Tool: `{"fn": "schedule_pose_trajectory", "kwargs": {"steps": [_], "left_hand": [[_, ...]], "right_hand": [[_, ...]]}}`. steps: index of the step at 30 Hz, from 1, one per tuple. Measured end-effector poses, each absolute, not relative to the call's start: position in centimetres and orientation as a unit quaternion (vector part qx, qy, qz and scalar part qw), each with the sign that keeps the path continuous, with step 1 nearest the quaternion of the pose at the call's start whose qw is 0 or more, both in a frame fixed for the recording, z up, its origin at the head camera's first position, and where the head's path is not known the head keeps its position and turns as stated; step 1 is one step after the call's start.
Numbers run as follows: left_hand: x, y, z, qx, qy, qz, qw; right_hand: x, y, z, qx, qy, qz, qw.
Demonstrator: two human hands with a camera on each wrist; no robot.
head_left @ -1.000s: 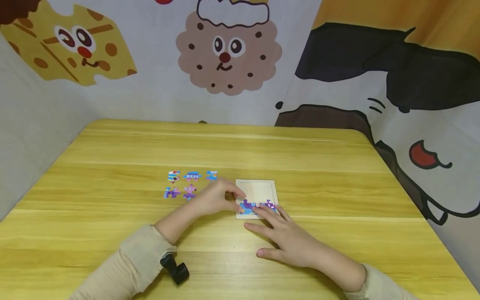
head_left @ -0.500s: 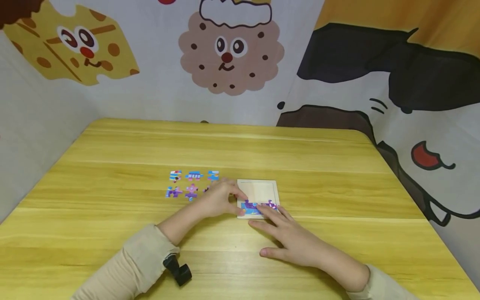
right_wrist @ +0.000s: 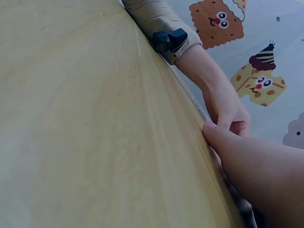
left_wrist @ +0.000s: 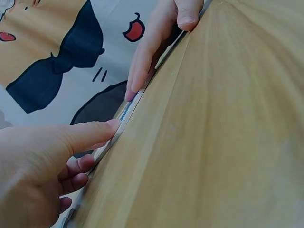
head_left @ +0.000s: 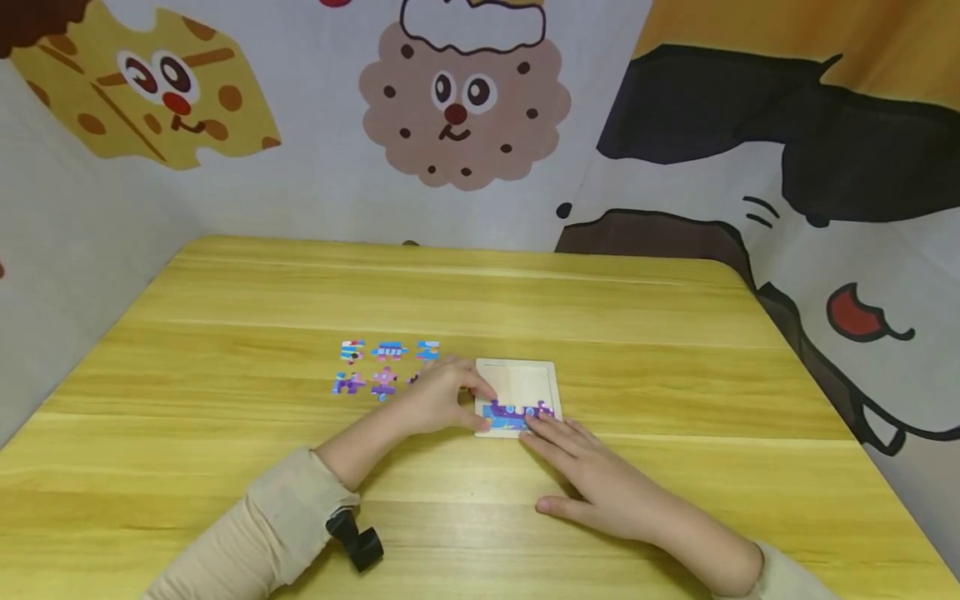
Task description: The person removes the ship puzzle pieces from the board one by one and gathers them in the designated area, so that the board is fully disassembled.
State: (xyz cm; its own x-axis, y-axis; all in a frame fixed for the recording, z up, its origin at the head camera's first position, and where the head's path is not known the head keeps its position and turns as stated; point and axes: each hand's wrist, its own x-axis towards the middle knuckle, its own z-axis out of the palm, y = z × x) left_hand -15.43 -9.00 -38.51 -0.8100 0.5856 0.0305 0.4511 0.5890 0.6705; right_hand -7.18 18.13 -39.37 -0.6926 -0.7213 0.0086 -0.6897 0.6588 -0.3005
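Note:
A square wooden puzzle tray (head_left: 517, 381) has a row of purple and blue jigsaw pieces (head_left: 507, 417) along its near side. My left hand (head_left: 437, 400) holds the tray's left edge, with thumb and index finger at the row's left end. In the left wrist view, that thumb (left_wrist: 97, 134) lies on the rim and the other fingers curl below it. My right hand (head_left: 603, 482) rests straight fingertips on the right part of the row, covering some of it. Its thumb (right_wrist: 216, 133) is stretched out to the side, near the table.
Several loose jigsaw pieces (head_left: 388, 351) lie in two rows on the wooden table (head_left: 247, 358), left of the tray. My left hand partly hides one. A black wrist mount (head_left: 356, 540) sits at the left cuff. A cartoon-print cloth (head_left: 315, 200) hangs behind the table.
My right hand has slid rightward along the row, uncovering more of its middle, and its fingers have drawn closer together. The left hand keeps its place at the tray's edge.

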Motion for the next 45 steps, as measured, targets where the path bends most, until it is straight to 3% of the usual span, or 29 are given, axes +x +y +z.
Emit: {"fn": "schedule_pose_trajectory", "kwargs": {"steps": [21,37,45], "left_hand": [[-15.3,-8.6,-37.8,0.318,0.889,0.313,0.099],[-15.4,-8.9,-37.8,0.327,0.832,0.437,0.103],[-15.5,-10.3,-36.5,0.281,0.82,0.485,0.111]], "right_hand": [[-7.3,18.0,-39.0,-0.394,0.908,-0.132,0.053],[-7.5,18.1,-39.0,-0.391,0.909,-0.131,0.057],[-7.5,18.1,-39.1,-0.399,0.906,-0.136,0.047]]}}
